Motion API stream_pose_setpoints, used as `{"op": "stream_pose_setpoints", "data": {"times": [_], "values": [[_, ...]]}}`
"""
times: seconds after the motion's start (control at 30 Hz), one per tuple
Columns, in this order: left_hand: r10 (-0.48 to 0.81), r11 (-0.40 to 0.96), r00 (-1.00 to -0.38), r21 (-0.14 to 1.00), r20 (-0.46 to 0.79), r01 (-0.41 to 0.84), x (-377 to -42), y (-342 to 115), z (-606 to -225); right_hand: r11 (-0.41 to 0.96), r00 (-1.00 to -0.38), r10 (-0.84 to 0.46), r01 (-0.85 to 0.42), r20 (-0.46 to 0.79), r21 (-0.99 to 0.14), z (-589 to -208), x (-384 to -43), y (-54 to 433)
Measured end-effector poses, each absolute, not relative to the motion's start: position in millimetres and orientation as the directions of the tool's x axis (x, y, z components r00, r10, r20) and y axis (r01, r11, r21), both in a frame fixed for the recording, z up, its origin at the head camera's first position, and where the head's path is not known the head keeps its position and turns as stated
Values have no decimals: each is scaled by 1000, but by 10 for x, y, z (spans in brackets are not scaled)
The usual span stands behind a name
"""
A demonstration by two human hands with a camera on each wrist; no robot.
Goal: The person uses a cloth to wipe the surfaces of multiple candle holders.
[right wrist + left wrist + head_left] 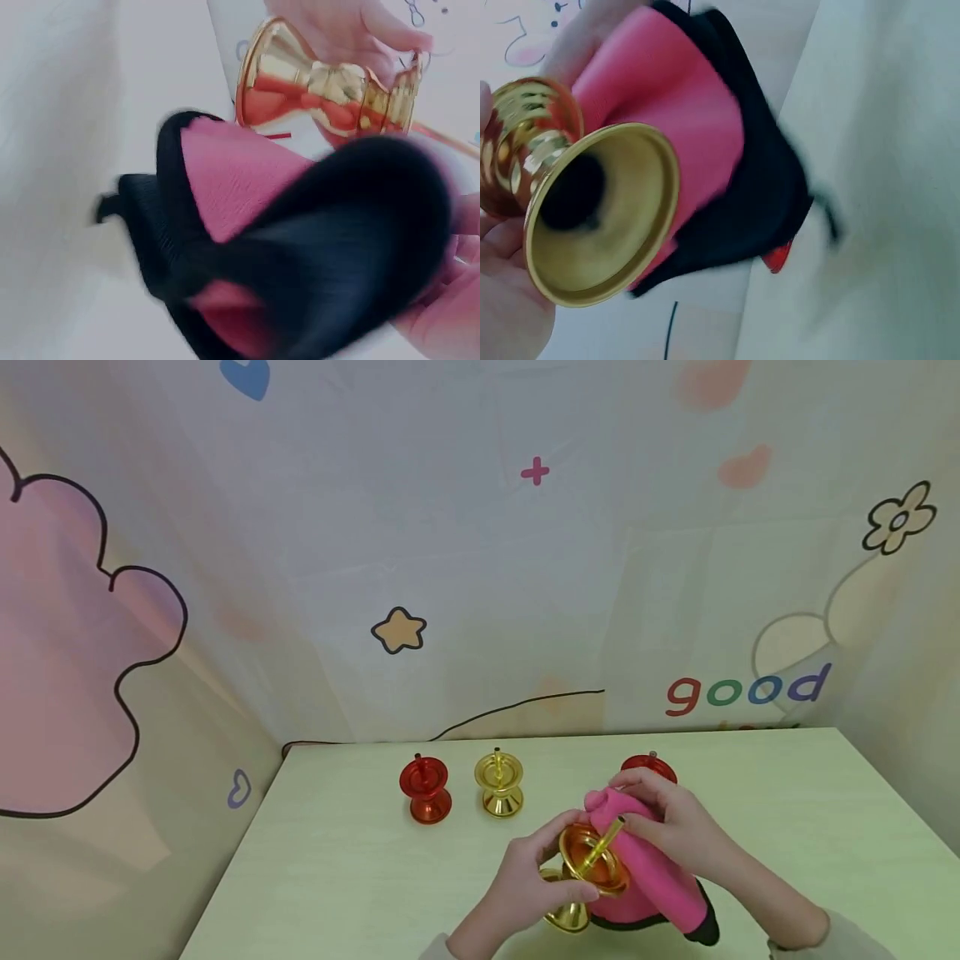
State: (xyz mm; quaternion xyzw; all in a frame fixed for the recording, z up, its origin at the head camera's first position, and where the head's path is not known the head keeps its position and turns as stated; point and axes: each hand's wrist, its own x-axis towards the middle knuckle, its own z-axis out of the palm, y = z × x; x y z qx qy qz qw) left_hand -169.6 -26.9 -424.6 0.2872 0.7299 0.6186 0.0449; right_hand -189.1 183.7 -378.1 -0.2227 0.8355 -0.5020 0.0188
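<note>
My left hand (pixel 517 881) grips a gold goblet-shaped candle holder (pixel 567 917) by its upper bowl, thumb at the rim. The holder tilts to the right, and a thin yellow-gold stem sticks up from its bowl. Its hollow round base (pixel 604 214) faces the left wrist camera. In my right hand (pixel 678 827) is a pink cloth (pixel 645 885) with black edging, pinched at its top. The cloth hangs beside the holder, its upper part right at the bowl's rim. The right wrist view shows the folded cloth (pixel 240 169) with its dark underside, blurred.
On the pale table (pixel 322 868) stand a red candle holder (pixel 430 810) and a gold candle holder (pixel 502 800), side by side toward the back. Another red holder (pixel 647 765) is partly hidden behind my right hand. A printed curtain (pixel 450 543) hangs behind the table.
</note>
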Motion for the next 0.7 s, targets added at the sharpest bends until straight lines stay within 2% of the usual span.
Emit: {"op": "stream_pose_setpoints", "data": {"times": [0.13, 0.3, 0.5, 0.7], "values": [[370, -70, -891, 964, 265, 257, -1707, -318, -4280, 348, -940, -285, -281, 184, -895, -3805, -1912, 1908], [191, -208, -929, 938, 317, 277, -1729, -326, -4278, 225, -962, -214, -216, 168, -950, -3879, -1894, 1950], [7, -308, -911, 868, 411, 389, -1734, -243, -4241, -12, -927, -314, -210, 203, -978, -3979, -1851, 1875], [-81, -295, -903, 855, 423, 427, -1701, -158, -4209, -116, -874, -413, -229, 257, -966, -4010, -1783, 1732]]}}
